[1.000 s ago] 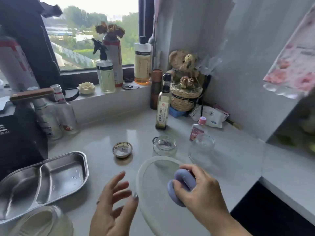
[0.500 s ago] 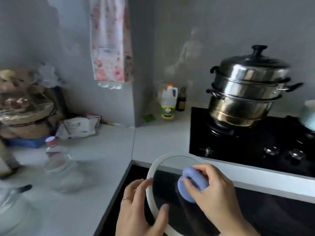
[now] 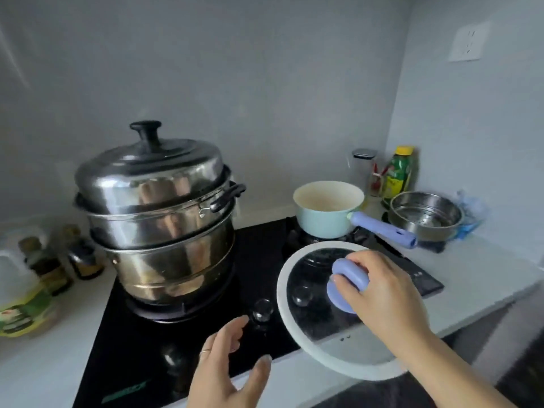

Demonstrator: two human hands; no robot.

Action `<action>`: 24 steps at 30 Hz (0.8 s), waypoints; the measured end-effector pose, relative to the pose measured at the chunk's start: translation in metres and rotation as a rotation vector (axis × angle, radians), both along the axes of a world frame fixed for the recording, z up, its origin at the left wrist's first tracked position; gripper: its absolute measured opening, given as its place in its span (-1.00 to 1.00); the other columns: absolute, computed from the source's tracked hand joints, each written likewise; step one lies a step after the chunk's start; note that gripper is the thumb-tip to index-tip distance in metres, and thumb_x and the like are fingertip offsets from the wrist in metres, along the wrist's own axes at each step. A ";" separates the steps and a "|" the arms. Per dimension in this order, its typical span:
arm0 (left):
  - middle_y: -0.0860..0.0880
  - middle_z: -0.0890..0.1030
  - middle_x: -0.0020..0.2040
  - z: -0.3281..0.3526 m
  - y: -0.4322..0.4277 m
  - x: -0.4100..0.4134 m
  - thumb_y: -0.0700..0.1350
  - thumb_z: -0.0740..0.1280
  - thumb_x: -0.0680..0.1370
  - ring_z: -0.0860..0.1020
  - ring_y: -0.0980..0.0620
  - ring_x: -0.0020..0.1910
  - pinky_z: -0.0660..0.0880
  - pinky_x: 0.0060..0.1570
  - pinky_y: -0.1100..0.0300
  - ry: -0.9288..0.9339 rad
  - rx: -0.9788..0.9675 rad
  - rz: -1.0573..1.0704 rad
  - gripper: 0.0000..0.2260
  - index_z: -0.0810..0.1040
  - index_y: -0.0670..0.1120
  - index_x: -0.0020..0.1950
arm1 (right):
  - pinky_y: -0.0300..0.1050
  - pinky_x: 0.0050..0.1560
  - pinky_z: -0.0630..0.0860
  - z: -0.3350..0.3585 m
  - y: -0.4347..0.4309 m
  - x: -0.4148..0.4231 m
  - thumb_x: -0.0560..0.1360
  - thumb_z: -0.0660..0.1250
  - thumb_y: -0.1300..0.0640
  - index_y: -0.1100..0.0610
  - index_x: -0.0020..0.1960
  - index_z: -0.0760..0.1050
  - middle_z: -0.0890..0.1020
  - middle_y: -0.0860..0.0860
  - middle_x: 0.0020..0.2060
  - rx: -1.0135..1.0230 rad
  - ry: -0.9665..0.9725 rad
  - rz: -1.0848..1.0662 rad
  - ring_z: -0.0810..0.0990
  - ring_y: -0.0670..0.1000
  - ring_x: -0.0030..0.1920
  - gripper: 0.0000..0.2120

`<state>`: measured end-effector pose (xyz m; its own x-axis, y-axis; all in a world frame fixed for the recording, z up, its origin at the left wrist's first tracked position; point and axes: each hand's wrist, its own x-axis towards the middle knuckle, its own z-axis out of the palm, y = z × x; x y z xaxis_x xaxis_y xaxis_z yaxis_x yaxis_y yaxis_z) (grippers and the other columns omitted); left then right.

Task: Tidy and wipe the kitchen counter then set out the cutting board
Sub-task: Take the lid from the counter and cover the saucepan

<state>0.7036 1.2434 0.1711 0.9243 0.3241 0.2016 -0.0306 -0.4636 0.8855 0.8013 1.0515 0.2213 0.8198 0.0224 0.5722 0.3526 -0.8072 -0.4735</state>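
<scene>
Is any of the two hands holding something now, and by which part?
The right hand holds the glass lid by its lilac knob. The left hand is open and holds nothing.

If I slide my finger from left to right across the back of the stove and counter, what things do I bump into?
Small dark glass bottles → big stacked stainless steel steamer pot → mint-green saucepan with a purple handle → green bottle with a yellow cap → round steel steamer basket.
</scene>
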 end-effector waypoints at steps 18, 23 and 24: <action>0.14 0.42 0.08 -0.019 0.017 0.231 0.09 0.41 0.30 0.40 0.26 0.09 0.24 0.07 0.56 0.053 -0.050 -0.140 -0.43 0.24 0.26 0.23 | 0.01 -0.05 0.46 0.029 0.044 0.319 0.41 0.41 0.12 0.27 0.01 0.52 0.63 0.25 -0.03 -0.138 0.139 -0.168 0.59 0.25 0.00 -0.74; 0.28 0.38 0.02 -0.034 0.024 0.242 0.10 0.40 0.32 0.37 0.39 0.00 0.27 0.08 0.48 0.053 -0.019 -0.169 -0.45 0.17 0.35 0.18 | 0.02 -0.04 0.46 0.014 0.041 0.336 0.41 0.41 0.10 0.28 0.01 0.52 0.62 0.27 -0.02 -0.172 0.174 -0.178 0.58 0.27 0.01 -0.72; 0.30 0.37 0.00 -0.035 0.024 0.243 0.10 0.39 0.32 0.37 0.41 -0.01 0.27 0.07 0.49 0.062 -0.011 -0.163 -0.45 0.17 0.35 0.18 | 0.02 -0.06 0.46 0.014 0.039 0.338 0.41 0.41 0.10 0.27 0.01 0.51 0.62 0.27 -0.02 -0.169 0.177 -0.182 0.58 0.27 0.01 -0.72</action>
<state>0.9466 1.2676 0.1358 0.9754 0.1704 0.1400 -0.0502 -0.4467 0.8933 1.1396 1.0901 0.2350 0.9058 -0.0512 0.4205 0.1188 -0.9221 -0.3682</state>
